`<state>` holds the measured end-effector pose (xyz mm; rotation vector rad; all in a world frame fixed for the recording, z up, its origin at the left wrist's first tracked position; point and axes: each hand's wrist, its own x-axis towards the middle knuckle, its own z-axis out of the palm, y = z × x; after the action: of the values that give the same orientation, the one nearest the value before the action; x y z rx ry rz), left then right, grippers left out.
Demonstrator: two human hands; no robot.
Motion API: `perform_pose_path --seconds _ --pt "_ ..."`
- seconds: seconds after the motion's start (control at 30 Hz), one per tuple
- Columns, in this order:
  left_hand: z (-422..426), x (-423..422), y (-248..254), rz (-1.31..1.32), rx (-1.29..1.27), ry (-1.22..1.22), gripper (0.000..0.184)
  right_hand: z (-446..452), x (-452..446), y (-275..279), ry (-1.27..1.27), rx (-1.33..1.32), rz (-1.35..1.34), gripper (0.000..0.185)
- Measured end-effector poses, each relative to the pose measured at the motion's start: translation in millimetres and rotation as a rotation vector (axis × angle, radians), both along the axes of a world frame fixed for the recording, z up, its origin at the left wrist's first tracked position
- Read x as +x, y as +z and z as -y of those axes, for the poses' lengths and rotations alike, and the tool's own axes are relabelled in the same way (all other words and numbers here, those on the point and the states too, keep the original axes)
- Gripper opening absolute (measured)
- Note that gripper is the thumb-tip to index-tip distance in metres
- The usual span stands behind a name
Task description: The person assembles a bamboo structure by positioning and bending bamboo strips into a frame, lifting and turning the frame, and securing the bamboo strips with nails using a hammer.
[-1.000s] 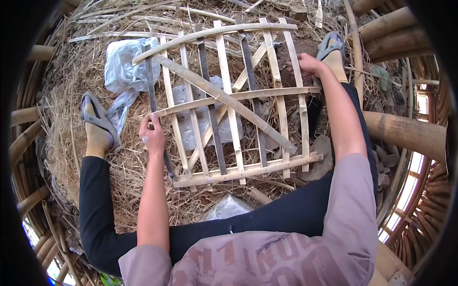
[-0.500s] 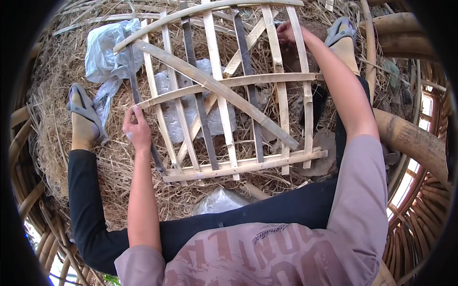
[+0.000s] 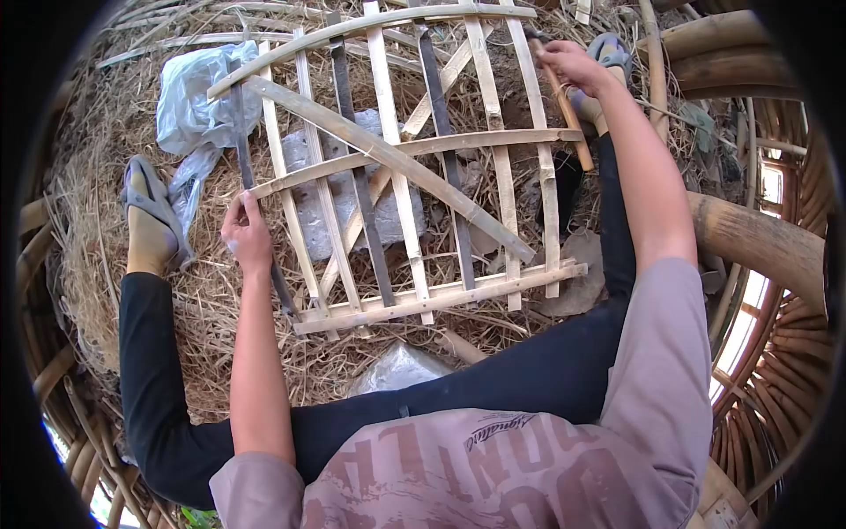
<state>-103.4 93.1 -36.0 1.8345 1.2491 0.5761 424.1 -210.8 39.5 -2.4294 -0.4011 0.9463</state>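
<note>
A lattice of pale and dark bamboo strips [image 3: 397,181], crossed by diagonal strips, lies in front of me. My left hand [image 3: 247,238] pinches its left edge where the middle curved strip meets a dark upright strip. My right hand [image 3: 573,66], beyond the upper right corner, is closed round a hammer [image 3: 564,106]. The hammer's wooden handle points down toward me, over the right end of the middle strip, and its dark head is near the top of the right strips. A grey block [image 3: 308,207] shows beneath the lattice.
A whitish plastic bag [image 3: 198,101] lies at the upper left on dry straw [image 3: 97,291]. Something wrapped in clear plastic [image 3: 401,368] is near my legs. Thick bamboo poles [image 3: 762,247] stand at the right, and loose strips lie beyond the lattice.
My right hand has come up from behind the right strips with the hammer, which now shows clearly. My left hand stays at the lattice's left edge. The whole view has shifted somewhat.
</note>
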Motion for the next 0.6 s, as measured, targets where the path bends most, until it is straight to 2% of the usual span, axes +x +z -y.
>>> perform_pose_path --seconds 0.03,0.17,0.2,0.3,0.33,0.47,0.6 --pt "-1 -1 1 -0.008 -0.056 -0.002 0.042 3 -1 8 -0.019 0.015 0.077 0.037" --pt "3 2 6 0.073 0.002 -0.004 0.033 25 34 26 -0.265 0.161 0.125 0.032" --pt "4 3 6 0.095 0.017 -0.003 0.033 27 29 28 -0.306 0.278 0.3 0.038" --pt "2 1 1 0.118 0.029 -0.002 0.033 29 32 58 -0.424 0.193 0.423 0.042" --pt "2 1 0 0.117 0.027 -0.005 0.033 29 24 73 -0.376 0.178 0.447 0.043" --pt "4 1 1 0.089 0.036 0.006 0.034 31 10 105 -0.427 0.354 0.217 0.036" --pt "2 0 -1 0.074 0.042 -0.001 0.034 15 -18 137 -0.225 0.393 0.349 0.03"
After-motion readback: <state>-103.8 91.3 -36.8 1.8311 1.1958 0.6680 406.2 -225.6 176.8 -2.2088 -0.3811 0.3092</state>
